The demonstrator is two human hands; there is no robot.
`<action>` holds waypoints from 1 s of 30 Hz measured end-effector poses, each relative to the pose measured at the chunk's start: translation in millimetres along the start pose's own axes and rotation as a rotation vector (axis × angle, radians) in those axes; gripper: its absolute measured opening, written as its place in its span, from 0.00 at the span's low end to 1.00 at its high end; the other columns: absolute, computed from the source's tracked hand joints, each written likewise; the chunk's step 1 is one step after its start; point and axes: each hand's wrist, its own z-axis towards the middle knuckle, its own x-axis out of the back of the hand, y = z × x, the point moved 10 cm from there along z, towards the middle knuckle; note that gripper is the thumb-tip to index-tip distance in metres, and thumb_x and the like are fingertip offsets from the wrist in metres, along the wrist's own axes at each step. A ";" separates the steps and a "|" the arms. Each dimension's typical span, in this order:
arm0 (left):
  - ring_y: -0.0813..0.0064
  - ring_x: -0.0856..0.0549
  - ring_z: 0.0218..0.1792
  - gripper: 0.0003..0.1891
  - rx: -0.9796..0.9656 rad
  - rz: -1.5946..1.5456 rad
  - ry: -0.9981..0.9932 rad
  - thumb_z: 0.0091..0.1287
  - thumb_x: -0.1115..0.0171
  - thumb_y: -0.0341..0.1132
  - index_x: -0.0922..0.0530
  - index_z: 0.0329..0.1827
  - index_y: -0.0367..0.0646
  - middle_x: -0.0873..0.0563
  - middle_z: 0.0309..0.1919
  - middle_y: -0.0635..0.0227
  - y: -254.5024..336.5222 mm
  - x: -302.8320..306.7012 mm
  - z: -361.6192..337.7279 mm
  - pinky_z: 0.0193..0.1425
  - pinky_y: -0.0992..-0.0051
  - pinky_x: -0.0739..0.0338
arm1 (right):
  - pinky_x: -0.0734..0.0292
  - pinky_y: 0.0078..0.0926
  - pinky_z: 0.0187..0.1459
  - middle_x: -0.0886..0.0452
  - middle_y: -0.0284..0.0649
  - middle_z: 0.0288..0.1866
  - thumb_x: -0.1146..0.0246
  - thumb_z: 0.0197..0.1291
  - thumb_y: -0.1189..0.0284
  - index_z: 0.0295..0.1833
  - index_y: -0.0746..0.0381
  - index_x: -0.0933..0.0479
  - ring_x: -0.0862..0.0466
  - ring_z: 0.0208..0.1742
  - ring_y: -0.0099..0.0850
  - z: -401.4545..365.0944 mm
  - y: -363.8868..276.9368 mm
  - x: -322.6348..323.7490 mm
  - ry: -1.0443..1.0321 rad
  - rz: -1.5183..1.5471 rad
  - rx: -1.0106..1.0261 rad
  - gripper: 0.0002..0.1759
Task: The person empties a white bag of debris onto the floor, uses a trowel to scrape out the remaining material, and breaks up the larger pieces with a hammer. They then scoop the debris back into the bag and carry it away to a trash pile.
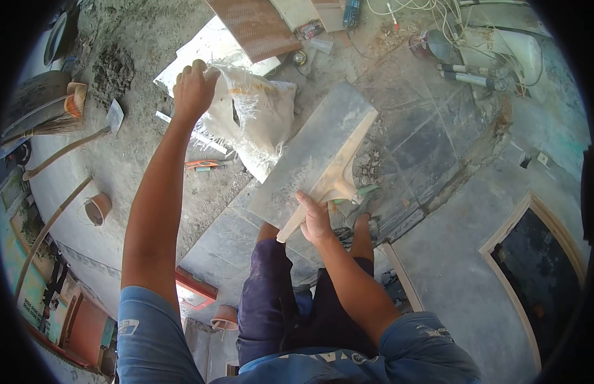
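My left hand (pixel 194 93) is raised at the upper left, its fingers curled closed on the edge of a frayed white woven sack (pixel 262 105). The sack hangs open and crumpled from that hand. My right hand (pixel 316 219) grips a long grey tile (pixel 319 141) by its lower edge, thumb on the face. The tile is tilted, and its pale cream side faces right. Its upper end reaches past the sack's right side. The fingers behind the tile are hidden.
Beyond the sack lie a white sheet (pixel 172 77) and a brown tile (pixel 255 25). An orange-handled tool (pixel 201 164) rests on the dusty floor. To the left are a hoe (pixel 114 118), a bucket (pixel 97 209) and a broom (pixel 57 121). Cables (pixel 450 16) tangle at the upper right.
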 end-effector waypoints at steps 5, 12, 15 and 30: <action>0.45 0.38 0.68 0.41 0.134 0.089 0.289 0.55 0.29 0.51 0.38 0.69 0.48 0.37 0.65 0.48 9.5 2.9 -105.2 0.66 0.47 0.40 | 0.27 0.29 0.52 0.22 0.37 0.51 0.35 0.60 0.71 0.56 0.67 0.29 0.22 0.49 0.29 -55.5 -85.9 98.1 -0.018 -0.793 0.322 0.21; 0.43 0.36 0.66 0.40 0.544 -0.073 0.165 0.59 0.30 0.45 0.41 0.68 0.38 0.35 0.62 0.42 -2.9 -88.2 -353.9 0.68 0.54 0.40 | 0.27 0.29 0.52 0.19 0.43 0.49 0.31 0.56 0.64 0.55 0.73 0.26 0.21 0.48 0.32 -90.3 -251.5 300.1 0.451 -0.857 0.298 0.28; 0.43 0.31 0.62 0.39 0.626 -0.001 0.094 0.57 0.29 0.44 0.39 0.67 0.38 0.33 0.60 0.45 14.9 -122.9 -459.6 0.65 0.52 0.36 | 0.30 0.27 0.56 0.23 0.39 0.54 0.30 0.56 0.69 0.60 0.70 0.30 0.23 0.51 0.29 -87.6 -364.1 353.0 0.458 -0.972 0.545 0.29; 0.52 0.22 0.56 0.25 0.661 -0.258 -0.126 0.57 0.31 0.44 0.26 0.55 0.45 0.19 0.52 0.56 117.9 -220.0 -526.8 0.57 0.56 0.29 | 0.27 0.30 0.53 0.17 0.47 0.47 0.33 0.59 0.70 0.56 0.70 0.26 0.17 0.48 0.36 -73.1 -450.3 490.3 0.248 -1.744 0.514 0.22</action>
